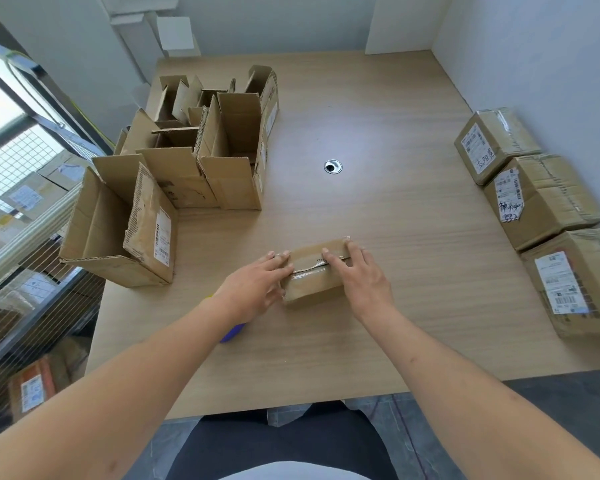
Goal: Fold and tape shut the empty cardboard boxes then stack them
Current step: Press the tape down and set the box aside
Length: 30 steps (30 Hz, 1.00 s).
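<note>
A small closed cardboard box (312, 284) lies in the middle of the wooden table (395, 209), with clear tape shining along its top seam. My left hand (253, 289) rests on the box's left end, fingers stretched over the top. My right hand (361, 277) lies flat on the right end, fingers straight along the seam. Several open, unfolded boxes (194, 161) stand in a cluster at the left. Three taped boxes (541, 199) with shipping labels sit in a row along the right edge.
A purple and yellow object (232, 332), mostly hidden, lies under my left forearm. A round metal cable hole (332, 166) is set in the table's centre. A wire rack (25, 209) with more parcels stands to the left. White walls close the back and right.
</note>
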Each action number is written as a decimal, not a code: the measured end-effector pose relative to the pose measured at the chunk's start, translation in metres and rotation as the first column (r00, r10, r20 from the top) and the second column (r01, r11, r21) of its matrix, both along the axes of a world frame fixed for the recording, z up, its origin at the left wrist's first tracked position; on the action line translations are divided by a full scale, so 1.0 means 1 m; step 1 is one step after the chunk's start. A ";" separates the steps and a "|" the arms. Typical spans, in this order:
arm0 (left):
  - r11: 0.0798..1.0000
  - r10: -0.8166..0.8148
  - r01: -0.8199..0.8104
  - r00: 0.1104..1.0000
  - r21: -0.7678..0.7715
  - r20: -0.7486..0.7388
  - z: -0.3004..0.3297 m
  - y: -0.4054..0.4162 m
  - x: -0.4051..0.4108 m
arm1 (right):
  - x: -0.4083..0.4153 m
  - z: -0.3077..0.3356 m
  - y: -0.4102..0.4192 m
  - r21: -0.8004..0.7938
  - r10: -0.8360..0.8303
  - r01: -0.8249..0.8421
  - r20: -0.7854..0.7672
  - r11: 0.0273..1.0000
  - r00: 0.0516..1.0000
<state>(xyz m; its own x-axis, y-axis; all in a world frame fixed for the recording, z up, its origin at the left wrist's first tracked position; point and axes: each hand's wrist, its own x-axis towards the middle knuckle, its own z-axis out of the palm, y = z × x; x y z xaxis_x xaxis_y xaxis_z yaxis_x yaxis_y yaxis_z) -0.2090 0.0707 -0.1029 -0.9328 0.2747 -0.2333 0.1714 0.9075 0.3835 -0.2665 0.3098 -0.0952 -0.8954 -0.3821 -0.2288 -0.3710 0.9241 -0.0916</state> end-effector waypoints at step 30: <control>0.983 0.023 0.010 0.983 0.182 -0.180 -0.008 0.018 0.028 | 0.019 -0.019 0.010 -0.385 0.227 -0.165 0.122 0.908 0.966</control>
<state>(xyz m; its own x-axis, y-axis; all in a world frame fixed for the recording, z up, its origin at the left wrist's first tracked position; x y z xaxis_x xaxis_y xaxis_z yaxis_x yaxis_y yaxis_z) -0.1810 0.0889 -0.1111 -0.9568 0.2905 -0.0082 0.2468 0.8272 0.5048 -0.2476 0.3198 -0.1140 -0.7571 -0.6305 -0.1711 -0.4925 0.7229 -0.4847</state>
